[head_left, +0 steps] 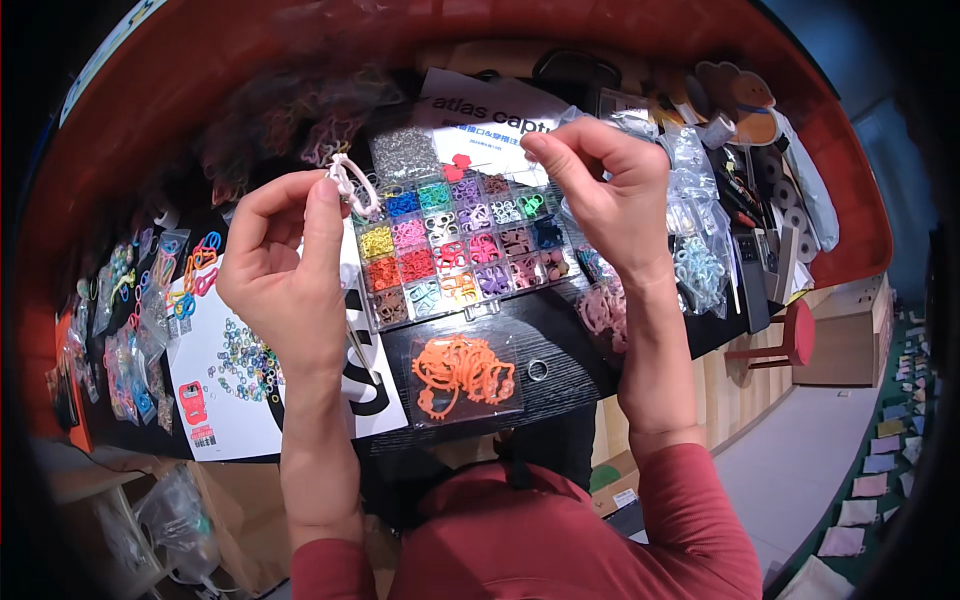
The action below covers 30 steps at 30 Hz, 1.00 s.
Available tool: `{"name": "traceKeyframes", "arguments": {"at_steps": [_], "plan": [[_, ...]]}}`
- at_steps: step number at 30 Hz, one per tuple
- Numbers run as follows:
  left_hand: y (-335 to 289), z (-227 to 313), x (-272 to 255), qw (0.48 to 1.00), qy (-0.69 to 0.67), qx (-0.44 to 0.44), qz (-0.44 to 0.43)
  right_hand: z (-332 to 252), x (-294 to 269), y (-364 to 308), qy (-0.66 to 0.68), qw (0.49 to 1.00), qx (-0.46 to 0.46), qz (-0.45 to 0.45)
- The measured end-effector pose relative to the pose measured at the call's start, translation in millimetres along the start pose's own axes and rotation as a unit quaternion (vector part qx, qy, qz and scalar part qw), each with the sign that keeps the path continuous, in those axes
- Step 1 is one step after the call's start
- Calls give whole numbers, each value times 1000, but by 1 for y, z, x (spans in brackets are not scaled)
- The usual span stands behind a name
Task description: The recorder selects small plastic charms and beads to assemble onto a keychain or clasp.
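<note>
My left hand [285, 265] is raised over the left part of the table, its thumb and forefinger pinching a white braided-looking loop [358, 188]. My right hand [612, 190] is held up on the other side, thumb and fingertips pressed together; whatever is between them is too small to make out. Below and between the hands lies a clear compartment box [482, 309] filled with small coloured rings and clips sorted by colour. A small red piece [457, 166] shows at its far edge. Closer to me sits a clear bag of orange loops [463, 376].
A clear ring [538, 370] lies beside the orange bag. Tweezers [362, 357] and scattered small rings [245, 362] rest on a white sheet [235, 430]. Bagged loops crowd the left; bags, tools and rolls [788, 195] fill the right. A red stool [797, 335] stands right of the table.
</note>
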<state>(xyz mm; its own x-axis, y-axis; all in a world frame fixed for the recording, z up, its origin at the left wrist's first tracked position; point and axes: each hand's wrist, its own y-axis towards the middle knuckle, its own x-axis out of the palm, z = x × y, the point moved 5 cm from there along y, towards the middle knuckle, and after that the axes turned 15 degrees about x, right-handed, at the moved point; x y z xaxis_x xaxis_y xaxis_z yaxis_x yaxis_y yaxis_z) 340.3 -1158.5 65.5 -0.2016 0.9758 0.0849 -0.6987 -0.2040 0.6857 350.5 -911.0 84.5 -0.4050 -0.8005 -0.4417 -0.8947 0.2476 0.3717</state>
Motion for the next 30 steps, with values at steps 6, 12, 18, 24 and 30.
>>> {"name": "traceKeyframes", "arguments": {"at_steps": [6, 12, 18, 24, 30], "plan": [[1, 1, -2, 1000, -6, -1, 0, 22, 15, -8, -171, 978, -57, -108], [-1, 1, 4, 1000, 28, 8, -12, 32, 34, -16, -252, 954, -65, -148], [-1, -2, 6, 999, 36, 8, -12, 39, 22, -16, -255, 960, -66, -98], [-1, -4, 3, 999, 34, 3, -14, 39, 19, -13, -233, 968, -41, -85], [-1, -6, 2, 1000, 26, -5, -11, 39, 19, -11, -220, 971, -46, -83]]}}
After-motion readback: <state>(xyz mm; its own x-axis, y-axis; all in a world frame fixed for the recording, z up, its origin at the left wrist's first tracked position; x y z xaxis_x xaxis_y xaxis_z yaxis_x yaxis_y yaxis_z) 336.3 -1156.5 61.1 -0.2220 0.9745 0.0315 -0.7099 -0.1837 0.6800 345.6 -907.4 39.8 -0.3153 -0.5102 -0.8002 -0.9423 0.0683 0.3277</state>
